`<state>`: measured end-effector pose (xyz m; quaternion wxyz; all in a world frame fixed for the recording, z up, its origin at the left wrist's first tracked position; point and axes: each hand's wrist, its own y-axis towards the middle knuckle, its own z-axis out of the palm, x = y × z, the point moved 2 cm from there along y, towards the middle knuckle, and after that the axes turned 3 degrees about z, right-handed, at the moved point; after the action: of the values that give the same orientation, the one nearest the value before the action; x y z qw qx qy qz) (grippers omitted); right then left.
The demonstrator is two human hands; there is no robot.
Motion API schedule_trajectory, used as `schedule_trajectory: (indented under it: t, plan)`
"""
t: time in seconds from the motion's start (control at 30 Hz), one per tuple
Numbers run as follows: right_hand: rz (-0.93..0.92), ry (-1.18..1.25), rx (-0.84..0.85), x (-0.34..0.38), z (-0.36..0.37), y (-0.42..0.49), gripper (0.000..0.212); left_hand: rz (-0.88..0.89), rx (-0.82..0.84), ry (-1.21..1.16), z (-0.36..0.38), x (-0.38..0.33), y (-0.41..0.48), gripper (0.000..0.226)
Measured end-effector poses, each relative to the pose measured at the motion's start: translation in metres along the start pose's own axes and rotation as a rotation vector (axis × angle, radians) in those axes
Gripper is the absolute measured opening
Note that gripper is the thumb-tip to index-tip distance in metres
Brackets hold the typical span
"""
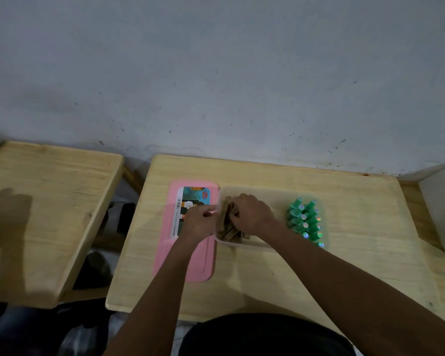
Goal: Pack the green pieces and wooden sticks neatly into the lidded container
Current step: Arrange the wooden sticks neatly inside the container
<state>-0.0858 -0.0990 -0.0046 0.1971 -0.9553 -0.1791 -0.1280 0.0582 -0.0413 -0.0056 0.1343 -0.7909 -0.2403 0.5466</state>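
Observation:
A clear plastic container (275, 195) stands in the middle of the wooden table (267, 273). Several wooden sticks (228, 227) lie bunched at its left end. My right hand (252, 214) is inside the container, closed over the sticks. My left hand (199, 220) pinches the container's left rim, fingers curled. Several green pieces (306, 220) with shiny round tips lie in two rows at the container's right end. The pink lid (190, 258), with a colourful label, lies flat just left of the container.
A second wooden table (44, 214) stands to the left, across a dark gap. A grey-white box (442, 209) sits at the right edge. The wall runs right behind both tables.

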Motion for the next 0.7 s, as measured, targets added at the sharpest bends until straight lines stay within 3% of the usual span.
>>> schedule_trajectory:
  t: [0.07,0.33,0.47,0.7]
  plan:
    - [0.025,0.073,-0.015,0.000,0.007,0.001,0.024,0.009,0.008,-0.005,-0.001,0.000,-0.001,0.034]
    - [-0.012,-0.019,-0.078,-0.004,0.016,-0.002,0.042,0.066,-0.039,0.026,0.002,-0.004,-0.006,0.033]
    - [-0.019,-0.057,0.000,-0.003,0.013,-0.003,0.050,0.068,-0.040,0.044,0.002,-0.005,-0.006,0.034]
    - [-0.108,-0.202,0.080,-0.018,-0.004,0.000,0.036,0.079,-0.041,0.050,0.003,-0.006,-0.009,0.034]
